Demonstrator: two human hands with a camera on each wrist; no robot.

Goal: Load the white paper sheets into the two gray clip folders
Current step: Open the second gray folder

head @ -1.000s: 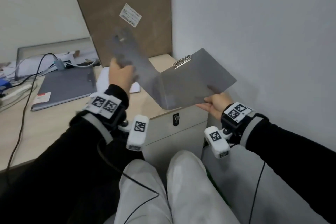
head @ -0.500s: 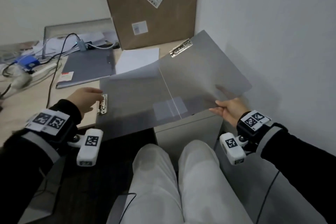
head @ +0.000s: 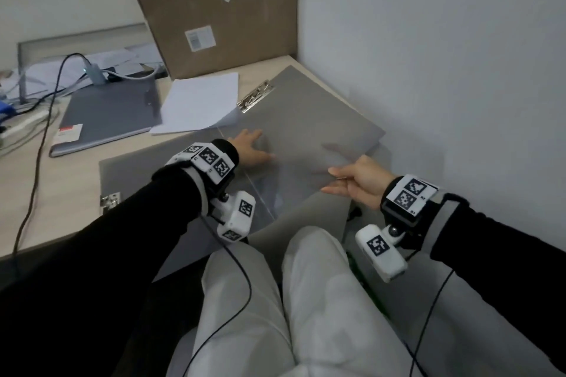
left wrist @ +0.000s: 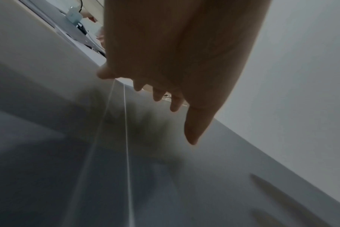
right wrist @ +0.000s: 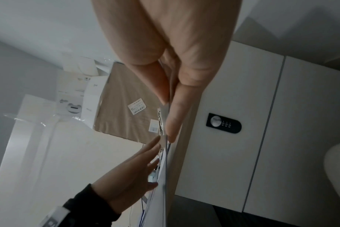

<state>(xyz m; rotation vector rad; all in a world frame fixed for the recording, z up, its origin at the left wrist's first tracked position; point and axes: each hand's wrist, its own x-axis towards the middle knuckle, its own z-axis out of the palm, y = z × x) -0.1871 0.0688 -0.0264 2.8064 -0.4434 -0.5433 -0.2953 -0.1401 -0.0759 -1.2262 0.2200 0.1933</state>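
Open gray clip folder [head: 306,119]: left hand [head: 249,148] flat, pressing cover; right hand [head: 356,179] pinching near edge. Flatten fully before taking white paper sheets [head: 199,104] beside clip [head: 255,96].

The scene is viewed in the head view from above and behind both forearms, facing forward and down onto the worktop [head: 76,199], with the knees at the lower edge and the wall at right. In the left wrist view the left hand [left wrist: 177,50] is seen from very near, along the palm toward its fingers [left wrist: 192,130], with the open gray folder [left wrist: 126,176] filling the lower field. In the right wrist view the right hand [right wrist: 177,50] is seen equally near, edge-on along the folder, toward the cardboard box [right wrist: 122,104]. The folder, the left hand and the box are shared with the head view.
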